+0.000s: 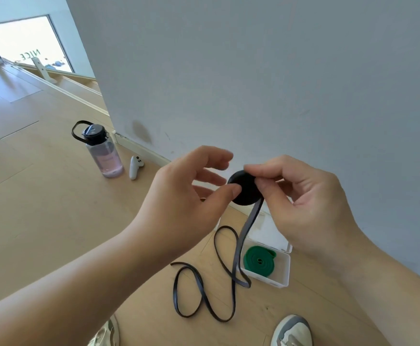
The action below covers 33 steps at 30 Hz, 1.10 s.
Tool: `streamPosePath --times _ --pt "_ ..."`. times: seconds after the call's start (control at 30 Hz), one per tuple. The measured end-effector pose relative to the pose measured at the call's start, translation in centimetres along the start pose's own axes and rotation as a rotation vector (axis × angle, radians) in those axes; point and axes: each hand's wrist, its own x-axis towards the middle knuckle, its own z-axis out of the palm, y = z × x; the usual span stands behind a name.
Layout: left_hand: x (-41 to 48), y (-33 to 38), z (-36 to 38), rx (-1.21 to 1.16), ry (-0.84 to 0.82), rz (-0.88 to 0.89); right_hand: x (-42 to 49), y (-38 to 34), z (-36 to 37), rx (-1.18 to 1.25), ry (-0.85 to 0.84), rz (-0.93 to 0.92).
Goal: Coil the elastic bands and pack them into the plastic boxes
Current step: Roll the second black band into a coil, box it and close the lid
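Note:
A black elastic band (245, 189) is partly wound into a flat round coil held up in front of me. My right hand (303, 198) pinches the coil's top right edge. My left hand (191, 193) presses its thumb on the coil's left face, fingers spread behind it. The band's loose tail (204, 293) hangs down from the coil and lies in loops on the wooden floor. Below the hands, a white plastic box (285, 270) stands open by the wall, with a coiled green band (258, 259) inside it.
A clear water bottle (104, 151) with a black cap stands on the floor at the left, a white controller (135, 167) beside it. A grey wall (253, 71) rises straight ahead. My two shoes (292, 330) show at the bottom edge.

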Motion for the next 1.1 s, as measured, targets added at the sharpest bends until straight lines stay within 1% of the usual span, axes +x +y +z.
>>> streamPosePath --times 0.07,0.1,0.13,0.2,0.3,0.37,0.4,0.43,0.5,0.53,0.6,0.67,0.7,0.77,0.87,0.93,0.97,1.0,1.07,1.1 --pt "-0.1 0.0 0.1 0.012 -0.01 0.1 -0.1 0.0 0.1 -0.035 -0.006 -0.041" --pt "-0.1 0.0 0.1 0.013 -0.006 0.113 -0.1 -0.1 0.1 0.0 0.014 -0.008" --pt "0.0 -0.1 0.1 -0.002 0.004 0.093 0.0 -0.2 0.1 0.068 0.041 0.05" --pt "0.2 -0.2 0.0 -0.117 0.029 0.004 0.2 -0.3 -0.1 0.177 0.097 0.137" --pt "0.4 0.0 -0.1 -0.329 0.034 -0.108 0.3 -0.4 0.0 0.229 0.082 0.153" --pt "0.3 0.0 0.0 -0.425 0.012 -0.167 0.3 -0.3 0.1 0.215 0.083 0.136" --pt "0.2 0.0 0.2 -0.419 0.002 -0.181 0.2 -0.2 0.2 0.186 0.082 0.124" --pt "0.1 -0.2 0.3 -0.354 -0.005 -0.162 0.2 -0.2 0.1 0.146 0.079 0.105" --pt "0.0 -0.2 0.4 -0.144 -0.01 -0.059 0.3 -0.1 0.0 0.075 0.059 0.04" --pt "-0.1 -0.1 0.4 -0.078 -0.013 -0.008 0.2 0.0 -0.1 0.053 0.045 0.004" --pt "-0.2 0.0 0.3 -0.016 -0.043 0.078 0.2 -0.2 -0.1 0.004 0.027 -0.056" --pt "-0.2 0.1 0.2 0.009 -0.042 0.099 0.1 -0.3 0.0 0.003 0.046 -0.034" --pt "-0.1 0.0 0.2 -0.015 -0.026 0.064 0.2 -0.4 0.0 0.053 0.07 0.021" --pt "0.2 -0.2 0.2 -0.179 0.005 -0.042 0.3 -0.5 0.0 0.153 0.144 0.115" --pt "0.3 0.2 0.3 -0.474 0.048 -0.17 0.4 -0.6 0.0 0.216 0.19 0.144" --pt "0.3 0.4 0.5 -0.597 0.051 -0.237 0.4 -0.5 0.1 0.229 0.2 0.15" --pt "0.2 0.2 0.6 -0.598 0.04 -0.253 0.3 -0.5 0.2 0.214 0.19 0.149" --pt "0.1 0.0 0.7 -0.519 0.029 -0.24 0.1 -0.4 0.3 0.179 0.169 0.139" --pt "0.0 -0.6 0.8 -0.2 0.026 -0.131 0.0 -0.3 0.4 0.069 0.11 0.086" --pt "0.1 -0.8 0.8 -0.076 0.042 -0.076 0.0 -0.2 0.4 0.017 0.086 0.049"
